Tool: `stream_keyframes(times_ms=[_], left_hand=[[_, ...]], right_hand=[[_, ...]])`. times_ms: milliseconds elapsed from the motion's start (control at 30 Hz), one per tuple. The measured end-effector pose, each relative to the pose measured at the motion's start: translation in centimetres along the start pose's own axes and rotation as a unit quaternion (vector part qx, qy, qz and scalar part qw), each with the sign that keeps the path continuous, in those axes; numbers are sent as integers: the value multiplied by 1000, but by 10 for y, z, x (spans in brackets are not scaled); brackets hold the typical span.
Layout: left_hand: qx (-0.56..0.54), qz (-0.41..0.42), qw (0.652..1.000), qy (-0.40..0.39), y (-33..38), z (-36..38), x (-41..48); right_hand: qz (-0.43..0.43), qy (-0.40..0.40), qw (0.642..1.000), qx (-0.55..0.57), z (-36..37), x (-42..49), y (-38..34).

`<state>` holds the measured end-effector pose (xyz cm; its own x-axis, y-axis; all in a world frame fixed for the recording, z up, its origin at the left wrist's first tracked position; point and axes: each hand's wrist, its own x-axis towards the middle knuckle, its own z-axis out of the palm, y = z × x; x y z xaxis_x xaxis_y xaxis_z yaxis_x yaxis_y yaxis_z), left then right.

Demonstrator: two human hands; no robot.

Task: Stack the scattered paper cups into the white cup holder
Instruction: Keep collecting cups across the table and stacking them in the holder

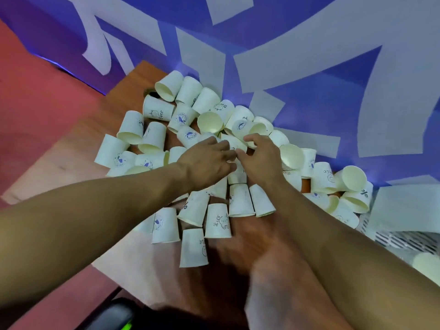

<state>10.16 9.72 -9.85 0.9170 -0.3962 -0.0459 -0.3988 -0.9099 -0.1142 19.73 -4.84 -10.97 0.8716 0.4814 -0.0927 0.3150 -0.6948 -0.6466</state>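
We're at the grab step, both hands deep in the cup pile (152,139) on the table (71,163). Our right hand (260,160) curls thumb and fingers on a cup (234,142) mid-pile. It's lying on its side, long axis roughly left-right, mouth end hidden. Our left hand (206,160) curls beside it, but we can't tell if it grips anything. Next we'd need to lift the cup clear and carry it to the white holder (402,241), far right.

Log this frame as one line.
phase: reach | left hand: over paper cups, grip unclear | right hand: beside it, grip unclear | cup holder: far right, partly hidden
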Motion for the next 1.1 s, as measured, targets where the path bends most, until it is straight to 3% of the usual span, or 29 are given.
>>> stream_keyframes(times_ms=[367, 667, 833, 1100], left_hand=[[144, 131, 977, -83, -30, 25, 26], [164, 128, 978, 4, -19, -21, 20], [139, 113, 983, 42, 6, -54, 18], [50, 58, 994, 81, 87, -105, 40]], right_hand=[[29, -76, 995, -66, 17, 32, 6], [-41, 149, 986, -60, -30, 3, -3], [-52, 189, 979, -47, -76, -41, 1], [23, 250, 968, -2, -147, -133, 58]])
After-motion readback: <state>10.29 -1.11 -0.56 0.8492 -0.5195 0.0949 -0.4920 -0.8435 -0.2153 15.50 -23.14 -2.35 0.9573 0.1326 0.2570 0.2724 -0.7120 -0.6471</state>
